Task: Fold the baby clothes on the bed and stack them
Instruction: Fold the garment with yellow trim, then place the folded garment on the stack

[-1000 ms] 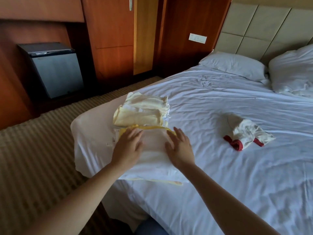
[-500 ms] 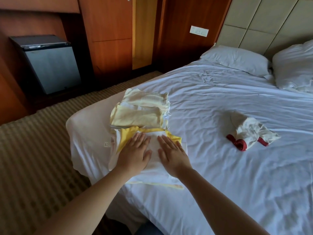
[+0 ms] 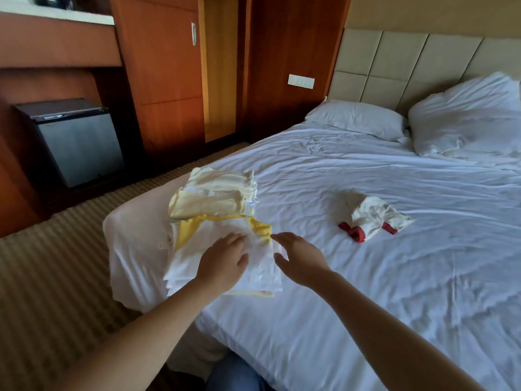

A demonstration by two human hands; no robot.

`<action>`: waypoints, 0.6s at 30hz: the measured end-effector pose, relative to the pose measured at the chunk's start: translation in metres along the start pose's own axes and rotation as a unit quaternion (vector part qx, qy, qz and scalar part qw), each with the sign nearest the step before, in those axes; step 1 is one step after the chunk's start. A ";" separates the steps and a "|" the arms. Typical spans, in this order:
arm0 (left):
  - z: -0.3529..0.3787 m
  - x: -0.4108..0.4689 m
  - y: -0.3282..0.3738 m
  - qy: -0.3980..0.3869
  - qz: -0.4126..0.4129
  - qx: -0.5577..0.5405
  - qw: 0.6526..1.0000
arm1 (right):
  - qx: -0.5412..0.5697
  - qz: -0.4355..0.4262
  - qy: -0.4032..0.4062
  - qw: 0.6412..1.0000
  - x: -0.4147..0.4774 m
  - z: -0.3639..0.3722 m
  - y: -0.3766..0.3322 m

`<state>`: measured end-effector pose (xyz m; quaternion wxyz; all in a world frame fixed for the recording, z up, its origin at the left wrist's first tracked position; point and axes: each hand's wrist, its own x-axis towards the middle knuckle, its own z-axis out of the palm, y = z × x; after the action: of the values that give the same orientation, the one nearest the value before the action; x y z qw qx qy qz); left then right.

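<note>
Left hand (image 3: 222, 261) flat, fingers straight, on yellow-trimmed garment (image 3: 194, 249) nearside of folded stack (image 3: 211, 198), probably to hold its fold; right hand (image 3: 298, 259) loose, empty, right of stack.

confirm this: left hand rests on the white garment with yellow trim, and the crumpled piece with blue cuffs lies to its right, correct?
One slip: the head view shows the crumpled piece has red cuffs, not blue. The left hand does rest on the white garment with yellow trim.
</note>
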<state>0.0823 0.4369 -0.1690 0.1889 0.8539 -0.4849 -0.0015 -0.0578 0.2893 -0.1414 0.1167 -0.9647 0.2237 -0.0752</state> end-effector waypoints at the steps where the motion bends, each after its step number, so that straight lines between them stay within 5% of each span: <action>1: -0.001 -0.001 0.014 0.004 0.016 -0.008 1.000 | 0.002 0.009 0.007 1.000 -0.009 -0.006 0.009; 18: 0.045 0.063 0.202 -0.043 0.132 -0.073 0.988 | 0.001 0.135 0.054 0.989 -0.094 -0.077 0.177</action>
<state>-0.0604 0.2777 -0.1337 0.2281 0.7654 -0.5999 -0.0480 -0.2294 0.1623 -0.1216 0.1150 -0.9200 0.3579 -0.1107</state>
